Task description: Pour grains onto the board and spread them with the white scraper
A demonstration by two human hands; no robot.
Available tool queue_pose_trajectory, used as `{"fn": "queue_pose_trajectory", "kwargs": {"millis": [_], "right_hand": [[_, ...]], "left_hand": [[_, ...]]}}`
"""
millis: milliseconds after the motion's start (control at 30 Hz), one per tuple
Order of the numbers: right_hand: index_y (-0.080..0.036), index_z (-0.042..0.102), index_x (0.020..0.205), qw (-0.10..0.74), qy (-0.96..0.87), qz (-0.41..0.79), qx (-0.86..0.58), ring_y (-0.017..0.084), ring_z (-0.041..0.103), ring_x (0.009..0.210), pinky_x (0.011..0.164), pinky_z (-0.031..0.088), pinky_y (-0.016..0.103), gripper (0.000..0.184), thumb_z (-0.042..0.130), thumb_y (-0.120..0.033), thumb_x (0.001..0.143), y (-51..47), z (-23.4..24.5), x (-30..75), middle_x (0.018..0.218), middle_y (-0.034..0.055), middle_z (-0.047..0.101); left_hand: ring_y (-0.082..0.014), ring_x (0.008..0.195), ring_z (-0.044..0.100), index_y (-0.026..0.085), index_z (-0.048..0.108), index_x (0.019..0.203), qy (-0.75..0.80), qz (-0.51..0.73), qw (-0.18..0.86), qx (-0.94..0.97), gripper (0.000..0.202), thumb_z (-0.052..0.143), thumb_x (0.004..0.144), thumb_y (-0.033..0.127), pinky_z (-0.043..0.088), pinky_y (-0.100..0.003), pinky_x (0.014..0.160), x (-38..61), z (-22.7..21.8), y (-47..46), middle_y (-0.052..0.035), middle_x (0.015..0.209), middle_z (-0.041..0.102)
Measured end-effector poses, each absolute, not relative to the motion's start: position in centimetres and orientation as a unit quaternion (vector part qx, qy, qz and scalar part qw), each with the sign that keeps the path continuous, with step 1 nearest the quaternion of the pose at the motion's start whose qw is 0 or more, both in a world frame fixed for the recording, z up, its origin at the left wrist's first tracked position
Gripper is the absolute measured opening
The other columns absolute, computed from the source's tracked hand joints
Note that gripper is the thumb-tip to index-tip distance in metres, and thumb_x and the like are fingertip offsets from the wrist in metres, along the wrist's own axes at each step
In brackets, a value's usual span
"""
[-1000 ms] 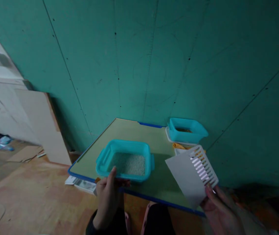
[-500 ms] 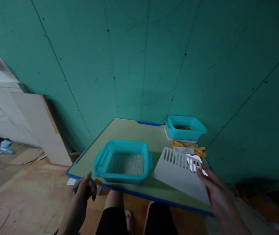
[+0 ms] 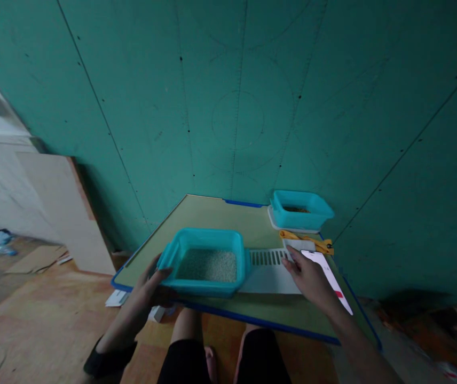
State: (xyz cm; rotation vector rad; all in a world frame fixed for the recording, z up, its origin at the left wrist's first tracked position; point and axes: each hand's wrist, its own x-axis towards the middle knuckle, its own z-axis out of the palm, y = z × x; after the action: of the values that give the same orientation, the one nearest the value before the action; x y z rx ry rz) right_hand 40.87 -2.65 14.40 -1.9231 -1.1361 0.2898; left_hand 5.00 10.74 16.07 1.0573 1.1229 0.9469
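A turquoise plastic tub (image 3: 202, 289) with pale granules (image 3: 210, 265) inside sits near the front of the table. My left hand (image 3: 154, 285) is closed on its left end, thumb at the rim and other fingers partly hidden. Right of the tub, a flat white slotted panel (image 3: 270, 280) lies low over the tabletop, its left edge meeting the tub's right side; whether it goes under the tub I cannot tell. My right hand (image 3: 306, 274) grips the panel's right end between thumb and fingers. Beside that hand lies a phone (image 3: 335, 282) with a lit screen.
A second turquoise tub (image 3: 302, 217) with dark contents stands at the back right on a white lid-like piece (image 3: 272, 218). Before it lie a yellow-orange strap-like item (image 3: 308, 241) and a whitish piece. The blue-edged table (image 3: 212, 208) meets a green wall (image 3: 228, 106).
My left hand has risen from below the table edge onto the tub. My right hand has brought the slotted panel left and down against the tub, uncovering the phone.
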Motion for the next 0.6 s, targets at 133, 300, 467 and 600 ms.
{"fn": "queue_pose_trajectory", "kwargs": {"millis": [133, 300, 467, 600], "right_hand": [[-0.022, 0.071, 0.113, 0.390, -0.532, 0.120, -0.741, 0.032, 0.068, 0.099, 0.091, 0.047, 0.046, 0.041, 0.060, -0.048, 0.083, -1.9, 15.5, 40.9, 0.105, 0.0110, 0.074], [-0.025, 0.075, 0.102, 0.477, -0.521, 0.155, -0.690, 0.031, 0.062, 0.115, 0.103, 0.042, 0.048, 0.036, 0.064, -0.052, 0.081, -0.9, 15.5, 39.0, 0.117, 0.0089, 0.071], [-0.028, 0.055, 0.136, 0.519, -0.512, 0.373, -0.574, 0.027, 0.057, 0.123, 0.099, 0.047, 0.045, 0.053, 0.055, -0.053, 0.089, -2.2, 17.1, 34.0, 0.138, 0.0074, 0.058], [-0.032, 0.045, 0.143, 0.567, -0.477, 0.364, -0.564, 0.028, 0.038, 0.140, 0.112, 0.035, 0.047, 0.068, 0.067, -0.051, 0.082, -3.3, 18.5, 32.3, 0.151, 0.0026, 0.042]], "left_hand": [[-0.0216, 0.058, 0.069, 0.026, 0.043, 0.140, 0.477, 0.381, 0.661, 0.437, 0.073, 0.073, 0.074, 0.034, 0.058, -0.035, 0.054, 4.7, 15.7, 11.2, -0.0039, 0.088, 0.070], [-0.0239, 0.063, 0.070, 0.024, 0.045, 0.136, 0.471, 0.409, 0.658, 0.422, 0.071, 0.074, 0.071, 0.031, 0.060, -0.039, 0.056, 4.6, 15.4, 11.3, -0.0053, 0.089, 0.070], [-0.0216, 0.060, 0.070, 0.023, 0.050, 0.131, 0.477, 0.444, 0.637, 0.412, 0.067, 0.073, 0.068, 0.023, 0.061, -0.037, 0.055, 5.6, 15.8, 9.5, -0.0011, 0.078, 0.068], [-0.0231, 0.064, 0.071, 0.024, 0.048, 0.134, 0.468, 0.470, 0.625, 0.412, 0.078, 0.081, 0.064, 0.032, 0.063, -0.036, 0.053, 7.3, 17.2, 7.6, -0.0024, 0.088, 0.071]]}}
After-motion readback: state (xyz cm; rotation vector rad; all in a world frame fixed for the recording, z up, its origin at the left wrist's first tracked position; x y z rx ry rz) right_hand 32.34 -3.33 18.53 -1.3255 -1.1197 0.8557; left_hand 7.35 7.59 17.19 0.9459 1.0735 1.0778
